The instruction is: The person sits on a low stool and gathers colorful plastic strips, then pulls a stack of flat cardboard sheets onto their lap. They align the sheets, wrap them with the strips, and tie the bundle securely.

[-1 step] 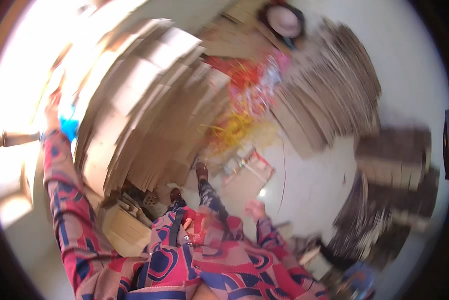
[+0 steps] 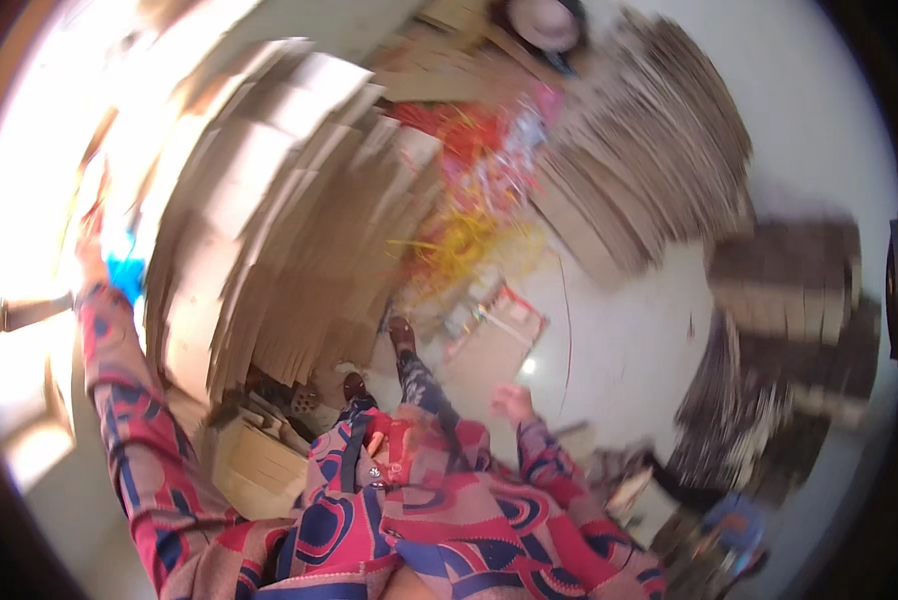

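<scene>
From my post I see the left hand [image 2: 91, 250] reaching out, overexposed, so I cannot tell its grip; just right of it, a blue thing [image 2: 126, 270]; farther right, stacked cardboard sheets [image 2: 299, 275]; just ahead of the right hand [image 2: 512, 402], a flat cardboard piece [image 2: 499, 345]; that hand is blurred, fingers apart or together I cannot tell.

bright light floods the left, perhaps through a window [image 2: 29, 190]; pale glossy floor [image 2: 619, 350], whitish wall [image 2: 804, 130].

2 hands [image 2: 512, 403], 2 legs [image 2: 427, 388] and 2 shoes [image 2: 401, 335] appear among at least 3 stacks of cardboard [image 2: 659, 140], 1 tangle of yellow string [image 2: 461, 240] and 1 bright blue item [image 2: 126, 268]; the sheets [image 2: 289, 300] are too blurred to count.
</scene>
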Motion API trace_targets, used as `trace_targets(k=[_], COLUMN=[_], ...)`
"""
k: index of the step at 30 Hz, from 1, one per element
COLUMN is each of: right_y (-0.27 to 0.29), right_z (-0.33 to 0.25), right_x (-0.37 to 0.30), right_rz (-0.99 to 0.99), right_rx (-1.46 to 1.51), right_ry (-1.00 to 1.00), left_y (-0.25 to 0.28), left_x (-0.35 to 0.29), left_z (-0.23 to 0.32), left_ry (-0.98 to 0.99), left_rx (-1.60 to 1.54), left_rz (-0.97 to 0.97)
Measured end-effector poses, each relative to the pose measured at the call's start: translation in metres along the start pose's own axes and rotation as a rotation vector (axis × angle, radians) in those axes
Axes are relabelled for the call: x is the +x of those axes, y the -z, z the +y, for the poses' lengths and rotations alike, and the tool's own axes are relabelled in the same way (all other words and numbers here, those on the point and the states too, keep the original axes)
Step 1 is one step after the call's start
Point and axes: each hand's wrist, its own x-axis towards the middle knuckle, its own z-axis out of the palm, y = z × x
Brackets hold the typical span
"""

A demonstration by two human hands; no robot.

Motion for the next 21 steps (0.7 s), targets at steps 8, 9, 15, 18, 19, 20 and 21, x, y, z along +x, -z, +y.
trace_targets(k=[8, 9, 15, 18, 19, 20, 21], right_y=[0.021, 0.019, 0.015, 0.020, 0.020, 0.021, 0.020], right_z=[0.012, 0.016, 0.037, 0.053, 0.056, 0.067, 0.078], right_x=[-0.006, -0.007, -0.022, -0.032, -0.033, -0.038, -0.042], right_rz=[0.086, 0.081, 0.081, 0.093, 0.106, 0.132, 0.139], right_rx=[0.108, 0.128, 0.158, 0.151, 0.153, 0.168, 0.197], right_ry=[-0.028, -0.031, -0.051, -0.050, -0.032, -0.020, -0.013], left_y=[-0.022, -0.014, 0.039, 0.097, 0.123, 0.143, 0.170], left_x=[0.042, 0.046, 0.083, 0.102, 0.096, 0.088, 0.077], left_z=[0.018, 0.017, 0.068, 0.170, 0.203, 0.249, 0.293], left_ry=[0.778, 0.840, 0.943, 0.849, 0.826, 0.769, 0.680], left_rx=[-0.385, -0.422, -0.904, -1.354, -1.507, -1.672, -1.773], left_rz=[-0.255, -0.231, 0.132, 0.173, 0.137, 0.000, -0.207])
